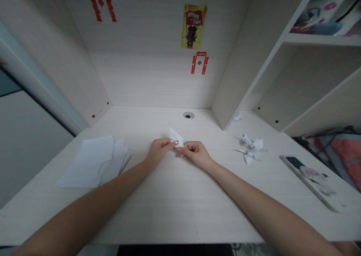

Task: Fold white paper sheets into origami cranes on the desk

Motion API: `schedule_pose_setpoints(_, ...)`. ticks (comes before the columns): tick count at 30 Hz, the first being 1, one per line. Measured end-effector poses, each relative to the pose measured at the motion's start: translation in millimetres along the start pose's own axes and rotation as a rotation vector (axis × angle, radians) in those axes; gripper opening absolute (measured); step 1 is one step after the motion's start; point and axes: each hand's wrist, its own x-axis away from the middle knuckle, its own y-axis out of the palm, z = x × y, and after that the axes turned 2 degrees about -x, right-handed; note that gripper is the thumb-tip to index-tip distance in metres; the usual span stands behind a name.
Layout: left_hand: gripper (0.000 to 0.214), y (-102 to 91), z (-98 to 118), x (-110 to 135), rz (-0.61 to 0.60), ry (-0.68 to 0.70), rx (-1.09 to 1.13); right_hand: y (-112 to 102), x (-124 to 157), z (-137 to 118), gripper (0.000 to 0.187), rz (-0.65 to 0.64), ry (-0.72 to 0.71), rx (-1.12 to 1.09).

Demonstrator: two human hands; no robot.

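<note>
A small piece of folded white paper (176,136) with a pointed top is held up between both hands over the middle of the desk. My left hand (160,150) pinches its left lower side between thumb and fingers. On the lower right edge, my right hand (196,153) grips the paper with thumb and curled fingers. The two thumbs nearly meet in front of it, covering its lower part. Off to the right lie several folded paper figures (251,147) in a loose cluster, looking like paper cranes.
A stack of white paper sheets (94,162) lies left of my left forearm. At the right is a phone (311,182) in a decorated case, with a red and grey cloth (341,154) beyond. An upright divider panel (225,113) and a cable hole (188,115) are at the back.
</note>
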Motion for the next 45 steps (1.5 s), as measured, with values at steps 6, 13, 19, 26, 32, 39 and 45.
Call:
schedule_pose_setpoints(6,0.039,-1.6,-4.7,-2.1,0.094,0.023,-0.14,0.1,0.8,-0.9,0.039,-0.007,0.018,-0.018)
schedule_pose_setpoints(13,0.039,-0.1,1.8,-0.7,0.1,0.009,-0.126,-1.4,-0.3,0.1,0.038,-0.008,0.025,-0.002)
schedule_pose_setpoints(19,0.035,0.8,-3.2,-2.2,0.028,-0.017,-0.085,-0.8,1.3,1.5,0.039,-0.011,0.05,0.008)
schedule_pose_setpoints(26,0.037,0.0,-7.3,-3.0,0.089,-0.005,-0.034,0.6,1.0,-3.2,0.05,-0.017,0.071,-0.138)
schedule_pose_setpoints(32,0.038,-0.5,-5.3,-2.5,0.148,-0.009,-0.079,-0.4,1.1,-2.1,0.039,-0.039,0.046,-0.046)
schedule_pose_setpoints(39,0.037,0.0,-6.7,-3.4,0.156,-0.035,-0.075,-0.2,1.8,0.5,0.036,-0.019,0.02,0.03)
schedule_pose_setpoints(45,0.032,-0.3,-7.4,-4.3,0.115,-0.019,-0.029,1.3,5.8,-4.7,0.036,0.043,-0.037,0.107)
